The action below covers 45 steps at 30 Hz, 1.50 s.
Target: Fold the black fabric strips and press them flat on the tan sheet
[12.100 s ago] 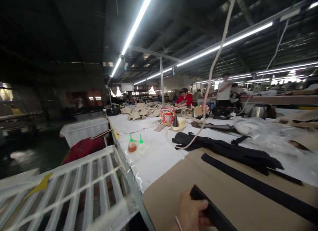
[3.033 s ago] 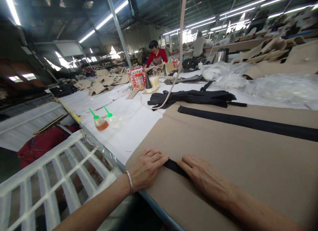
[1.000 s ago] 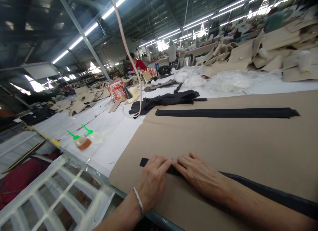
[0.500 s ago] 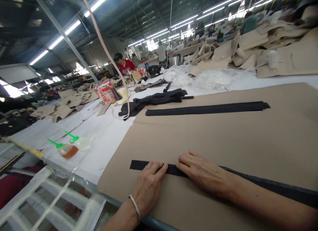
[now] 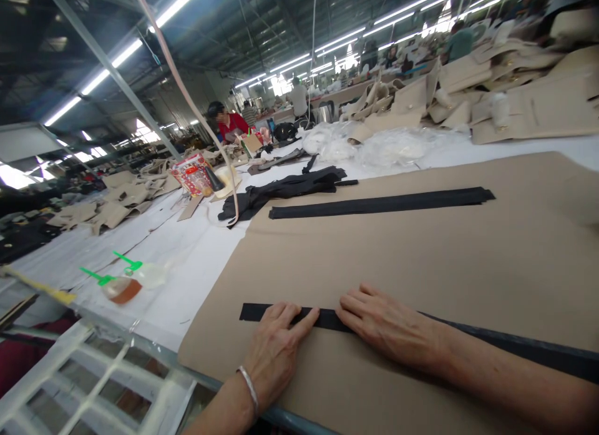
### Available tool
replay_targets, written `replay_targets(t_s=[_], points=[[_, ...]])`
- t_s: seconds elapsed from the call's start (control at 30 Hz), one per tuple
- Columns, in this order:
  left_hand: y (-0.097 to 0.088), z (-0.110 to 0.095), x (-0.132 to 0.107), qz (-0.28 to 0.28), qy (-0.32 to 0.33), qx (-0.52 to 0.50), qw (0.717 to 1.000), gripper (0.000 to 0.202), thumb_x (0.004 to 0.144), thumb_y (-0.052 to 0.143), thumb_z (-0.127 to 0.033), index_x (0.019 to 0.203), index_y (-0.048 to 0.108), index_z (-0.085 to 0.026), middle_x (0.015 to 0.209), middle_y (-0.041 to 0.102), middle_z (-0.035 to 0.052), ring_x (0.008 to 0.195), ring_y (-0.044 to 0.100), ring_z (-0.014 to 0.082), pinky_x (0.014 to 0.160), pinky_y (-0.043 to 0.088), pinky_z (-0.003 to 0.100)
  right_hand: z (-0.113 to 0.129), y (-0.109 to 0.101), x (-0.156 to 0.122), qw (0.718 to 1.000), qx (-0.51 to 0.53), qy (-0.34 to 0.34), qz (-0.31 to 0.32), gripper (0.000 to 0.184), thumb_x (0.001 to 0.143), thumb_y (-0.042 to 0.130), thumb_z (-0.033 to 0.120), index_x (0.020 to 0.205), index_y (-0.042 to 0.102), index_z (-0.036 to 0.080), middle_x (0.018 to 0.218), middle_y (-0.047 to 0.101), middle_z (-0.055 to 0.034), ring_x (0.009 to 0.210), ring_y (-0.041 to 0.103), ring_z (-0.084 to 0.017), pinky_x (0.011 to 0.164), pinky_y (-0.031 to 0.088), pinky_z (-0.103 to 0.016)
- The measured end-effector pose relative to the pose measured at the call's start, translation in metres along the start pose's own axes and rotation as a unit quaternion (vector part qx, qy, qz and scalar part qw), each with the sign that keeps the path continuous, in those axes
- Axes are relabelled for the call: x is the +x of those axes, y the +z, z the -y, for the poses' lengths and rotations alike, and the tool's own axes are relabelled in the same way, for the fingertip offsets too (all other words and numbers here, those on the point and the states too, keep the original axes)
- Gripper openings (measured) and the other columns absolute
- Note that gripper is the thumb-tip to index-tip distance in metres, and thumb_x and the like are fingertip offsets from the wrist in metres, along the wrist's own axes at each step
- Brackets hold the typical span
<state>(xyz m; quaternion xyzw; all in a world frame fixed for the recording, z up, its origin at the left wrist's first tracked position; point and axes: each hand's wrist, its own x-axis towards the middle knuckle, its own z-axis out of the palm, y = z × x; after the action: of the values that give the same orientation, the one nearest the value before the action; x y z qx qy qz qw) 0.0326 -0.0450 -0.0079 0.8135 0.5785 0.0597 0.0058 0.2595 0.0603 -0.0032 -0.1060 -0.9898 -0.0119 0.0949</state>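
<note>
A black fabric strip [image 5: 330,319] lies along the near part of a large tan sheet [image 5: 397,254], its left end flat. My left hand [image 5: 276,344] rests on the strip near that end, fingers apart and the index finger pressed down on it. My right hand [image 5: 374,319] is a little to the right, its fingers bent together over the strip and its thumb hidden. The strip passes behind my right forearm and reappears toward the lower right. Farther back on the sheet lies a second, flat black strip [image 5: 384,203].
A heap of black strips [image 5: 290,188] lies at the sheet's far left corner, near a hanging hose [image 5: 187,98]. Two green-nozzled bottles [image 5: 121,289] lie on the white table [image 5: 206,254]. Behind are clear plastic [image 5: 393,146], tan pieces [image 5: 528,104] and a person in red [image 5: 233,124].
The index finger of my left hand has spread and slid slightly right along the strip. My right hand stays at nearly the same spot. The view has shifted a little.
</note>
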Motion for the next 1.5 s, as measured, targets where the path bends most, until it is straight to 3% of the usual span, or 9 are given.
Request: replay_targets(t_s=[0.17, 0.43, 0.63, 0.77, 0.87, 0.97, 1.13, 1.5], points=[[-0.008, -0.002, 0.005, 0.042, 0.004, 0.031, 0.999, 0.064, 0.088, 0.043, -0.004, 0.144, 0.037, -0.035, 0.105, 0.055, 0.0061, 0.096, 0.049, 0.0237, 0.089, 0.046, 0.044, -0.003, -0.007, -0.017, 1.0, 0.0, 0.011, 0.001, 0.013, 0.091, 0.051, 0.006, 0.096, 0.059, 0.015, 0.088, 0.055, -0.0037, 0.075, 0.046, -0.019, 0.076, 0.036, -0.034], [-0.006, -0.003, 0.006, 0.042, 0.015, 0.056, 0.997, 0.067, 0.086, 0.042, -0.002, 0.145, 0.036, -0.033, 0.106, 0.055, 0.0062, 0.096, 0.049, 0.0235, 0.09, 0.045, 0.042, -0.01, -0.019, -0.048, 0.999, 0.018, 0.024, 0.015, 0.02, 0.088, 0.046, -0.001, 0.091, 0.057, 0.015, 0.086, 0.054, -0.0032, 0.071, 0.047, -0.018, 0.076, 0.035, -0.033], [-0.003, 0.0, 0.007, -0.016, 0.031, 0.031, 0.999, 0.061, 0.084, 0.039, 0.002, 0.137, 0.048, -0.028, 0.101, 0.057, 0.0062, 0.094, 0.052, 0.0227, 0.088, 0.046, 0.043, -0.013, -0.022, -0.067, 0.999, 0.035, 0.042, -0.001, 0.019, 0.09, 0.045, 0.001, 0.092, 0.057, 0.016, 0.088, 0.054, -0.0035, 0.076, 0.048, -0.017, 0.077, 0.034, -0.033], [-0.007, -0.03, 0.027, -0.094, 0.041, -0.033, 0.994, 0.051, 0.086, 0.035, 0.002, 0.128, 0.054, -0.021, 0.114, 0.057, 0.009, 0.105, 0.051, 0.0232, 0.094, 0.044, 0.043, -0.012, -0.023, -0.066, 0.999, 0.021, 0.035, 0.003, 0.017, 0.092, 0.046, 0.003, 0.086, 0.056, 0.016, 0.086, 0.054, -0.0028, 0.076, 0.048, -0.017, 0.078, 0.033, -0.034], [-0.002, -0.062, 0.045, -0.06, 0.081, -0.083, 0.991, 0.049, 0.086, 0.036, 0.002, 0.127, 0.052, -0.018, 0.112, 0.06, 0.0082, 0.101, 0.054, 0.0216, 0.093, 0.046, 0.041, -0.01, -0.024, -0.063, 0.999, 0.0, 0.037, 0.006, 0.014, 0.093, 0.048, 0.006, 0.086, 0.055, 0.016, 0.084, 0.054, -0.0021, 0.074, 0.047, -0.017, 0.077, 0.033, -0.034], [0.009, -0.078, 0.053, -0.026, 0.087, -0.086, 0.992, 0.042, 0.086, 0.038, 0.0, 0.121, 0.055, -0.016, 0.103, 0.061, 0.0077, 0.093, 0.054, 0.0221, 0.09, 0.049, 0.041, -0.009, -0.023, -0.064, 0.999, -0.014, 0.042, 0.002, 0.014, 0.094, 0.048, 0.007, 0.086, 0.056, 0.015, 0.083, 0.054, -0.0018, 0.075, 0.046, -0.017, 0.075, 0.033, -0.034], [0.016, -0.074, 0.053, -0.015, 0.102, -0.068, 0.992, 0.044, 0.087, 0.039, -0.002, 0.128, 0.051, -0.014, 0.101, 0.06, 0.0085, 0.092, 0.052, 0.0228, 0.087, 0.05, 0.04, -0.012, -0.021, -0.076, 0.998, -0.024, 0.056, 0.003, 0.017, 0.096, 0.046, 0.01, 0.084, 0.057, 0.016, 0.084, 0.054, -0.0022, 0.074, 0.045, -0.017, 0.075, 0.032, -0.034], [0.016, -0.079, 0.057, -0.001, 0.11, 0.008, 0.994, 0.062, 0.083, 0.038, 0.003, 0.141, 0.042, -0.021, 0.097, 0.056, 0.0067, 0.09, 0.049, 0.023, 0.083, 0.048, 0.038, -0.017, -0.029, -0.104, 0.998, -0.021, 0.065, -0.006, 0.014, 0.094, 0.048, 0.009, 0.084, 0.056, 0.016, 0.084, 0.054, -0.0019, 0.072, 0.044, -0.017, 0.072, 0.029, -0.033]])
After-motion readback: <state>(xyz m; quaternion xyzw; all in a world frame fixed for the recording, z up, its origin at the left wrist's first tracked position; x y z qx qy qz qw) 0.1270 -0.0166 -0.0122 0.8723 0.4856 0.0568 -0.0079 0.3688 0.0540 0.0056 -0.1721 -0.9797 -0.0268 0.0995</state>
